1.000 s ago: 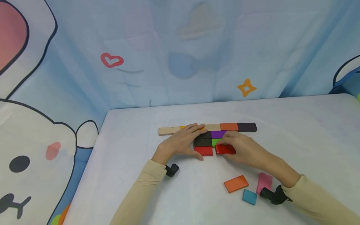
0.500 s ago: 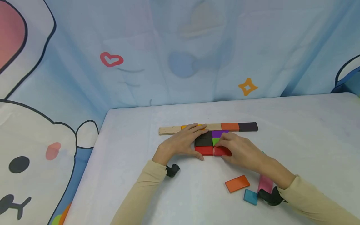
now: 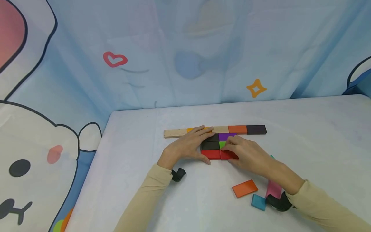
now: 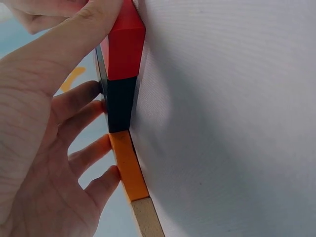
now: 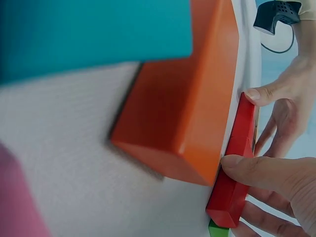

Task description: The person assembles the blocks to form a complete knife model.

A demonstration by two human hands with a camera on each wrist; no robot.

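Two red blocks lie end to end in the nearest row of a flat block layout. My right hand [image 3: 252,156] pinches the right red block [image 5: 227,197], thumb on its near side and fingers beyond it. My left hand [image 3: 186,146] spreads over the layout's left side, its thumb at the left red block [image 3: 210,154] and its fingertips reaching the back row. Dark blocks [image 3: 210,145], a purple block [image 3: 226,137] and a partly hidden green block [image 3: 222,144] fill the rows between. The back row holds a wood-coloured block [image 3: 175,133], a yellow-orange one [image 4: 129,165] and several others.
An orange block [image 3: 244,188], a small teal block [image 3: 258,202] and a pink block [image 3: 273,189] lie loose on the white table [image 3: 203,199], near my right forearm. Another teal piece mostly hides behind the right wrist. A patterned blue curtain [image 3: 162,83] hangs behind the table.
My right hand has slid its red block left, closing the gap to the other red block; the two ends now meet. The left hand has stayed in place.
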